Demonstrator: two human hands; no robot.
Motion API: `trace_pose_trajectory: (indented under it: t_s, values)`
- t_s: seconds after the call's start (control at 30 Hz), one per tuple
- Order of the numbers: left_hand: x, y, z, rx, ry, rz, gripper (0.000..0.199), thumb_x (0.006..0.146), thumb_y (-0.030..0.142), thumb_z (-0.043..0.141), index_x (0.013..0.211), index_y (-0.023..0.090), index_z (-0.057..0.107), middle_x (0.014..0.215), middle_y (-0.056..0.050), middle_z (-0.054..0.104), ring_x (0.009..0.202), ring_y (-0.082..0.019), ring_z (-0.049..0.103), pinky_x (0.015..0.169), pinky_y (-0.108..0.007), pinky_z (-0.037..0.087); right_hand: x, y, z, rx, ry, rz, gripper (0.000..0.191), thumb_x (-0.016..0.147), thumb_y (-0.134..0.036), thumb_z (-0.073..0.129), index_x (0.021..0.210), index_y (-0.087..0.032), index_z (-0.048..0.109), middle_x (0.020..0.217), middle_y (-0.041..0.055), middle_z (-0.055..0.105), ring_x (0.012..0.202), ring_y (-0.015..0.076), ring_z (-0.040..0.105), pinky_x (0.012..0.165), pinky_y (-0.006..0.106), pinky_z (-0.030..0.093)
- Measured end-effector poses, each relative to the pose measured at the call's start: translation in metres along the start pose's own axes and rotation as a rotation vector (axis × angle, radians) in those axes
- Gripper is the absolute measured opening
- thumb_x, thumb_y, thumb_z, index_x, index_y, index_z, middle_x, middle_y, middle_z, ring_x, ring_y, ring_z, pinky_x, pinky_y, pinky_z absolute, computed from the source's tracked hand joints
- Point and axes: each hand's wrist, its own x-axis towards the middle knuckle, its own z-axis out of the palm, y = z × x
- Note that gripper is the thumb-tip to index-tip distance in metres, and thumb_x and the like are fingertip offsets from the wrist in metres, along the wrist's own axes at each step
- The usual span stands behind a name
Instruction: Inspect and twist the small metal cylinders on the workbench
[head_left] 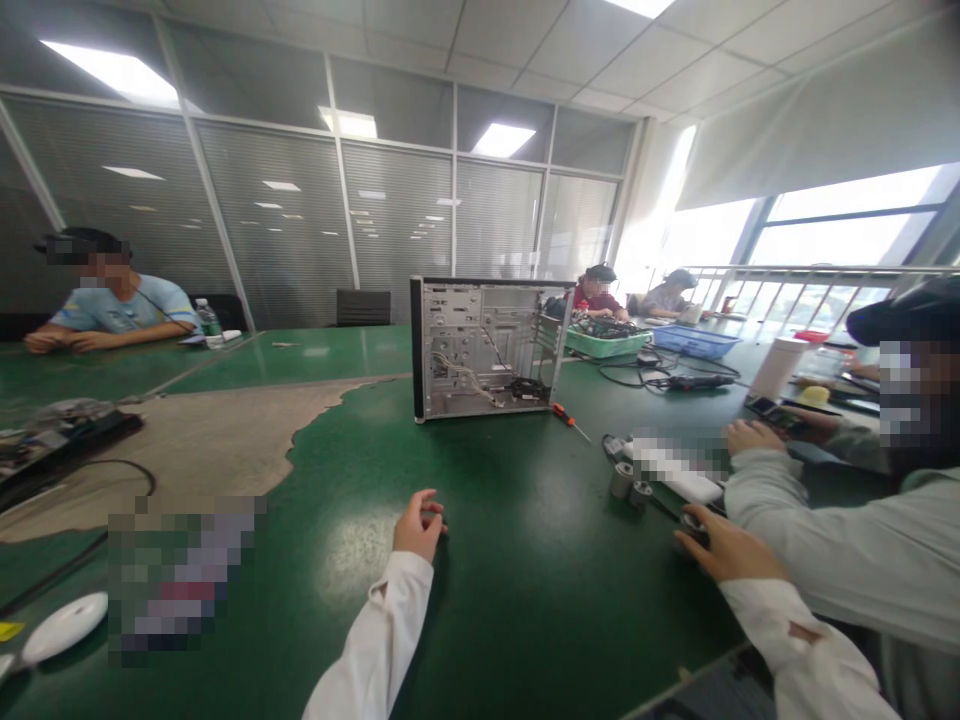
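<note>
- Everything here goes off the open PC tower case (465, 345), standing upright on the green anti-static table mat (495, 520) with its side panel off
- Left hand (418, 526): in front of the case, fingers loosely curled, nothing visible in it
- Right hand (731, 555): front-right of the case, fingers stretched out, fingertips on or right behind a small metal cylinder (691, 530). It's partly hidden, so I can't tell if it's actually gripping it
- Two more metal cylinders (630, 487) stand just beyond that hand
- Orange-handled screwdriver (566, 417) lies right at the case's front corner
- Right of the case, a co-worker's sleeved arm (825, 530) sits right beside my right hand, and their hand (750, 436) is by a phone (772, 414)
- Behind the case to the right: green tray of parts (607, 342) and blue tray (696, 342)
- Left of the case: white mouse (64, 628), plus another co-worker (112, 305) farther back
</note>
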Motion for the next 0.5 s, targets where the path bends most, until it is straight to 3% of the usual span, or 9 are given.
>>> trace_pose_trajectory:
  t_s: [0.1,0.17,0.3,0.4,0.5]
  values:
    - [0.000,0.000,-0.001,-0.009,-0.013,0.003,0.030,0.062,0.014,0.047,0.093,0.016,0.048,0.072,0.000,0.058,0.045,-0.008,0.056,0.045,-0.020,0.044,0.003,-0.001,-0.007,-0.038,-0.181,-0.041,0.034,0.070,-0.043,0.042,0.092,-0.020,0.054,0.075,0.0071,0.064,0.062,0.0209,0.060,0.050,0.028,0.041]
    - [-0.001,0.002,-0.002,-0.011,-0.044,0.006,0.030,0.063,0.015,0.047,0.093,0.016,0.048,0.073,-0.001,0.058,0.046,-0.008,0.056,0.046,-0.020,0.045,0.004,-0.004,-0.016,-0.075,-0.179,-0.040,0.037,0.071,-0.045,0.041,0.093,-0.019,0.054,0.073,0.0078,0.064,0.062,0.0221,0.060,0.051,0.030,0.042]
    - [-0.002,0.008,-0.005,-0.037,-0.071,-0.011,0.030,0.062,0.015,0.048,0.092,0.016,0.048,0.072,0.000,0.058,0.047,-0.008,0.056,0.048,-0.020,0.045,0.005,-0.018,-0.034,-0.141,0.016,-0.048,0.043,0.072,-0.048,0.040,0.097,-0.016,0.054,0.076,0.0103,0.064,0.063,0.0236,0.060,0.054,0.033,0.042]
    - [-0.002,0.010,-0.005,-0.049,-0.068,-0.018,0.030,0.061,0.015,0.048,0.092,0.016,0.048,0.072,0.001,0.058,0.046,-0.008,0.056,0.047,-0.020,0.045,0.008,-0.042,-0.045,-0.081,0.186,-0.116,0.046,0.072,-0.048,0.042,0.100,-0.014,0.053,0.082,0.0111,0.063,0.071,0.0232,0.059,0.064,0.034,0.042]
    - [-0.001,0.008,-0.005,-0.048,-0.069,-0.017,0.031,0.061,0.015,0.048,0.092,0.016,0.048,0.072,0.000,0.058,0.047,-0.008,0.056,0.046,-0.020,0.044,0.011,-0.085,-0.051,0.094,0.172,-0.237,0.045,0.073,-0.046,0.043,0.106,-0.015,0.049,0.090,0.0097,0.062,0.079,0.0211,0.058,0.072,0.033,0.040]
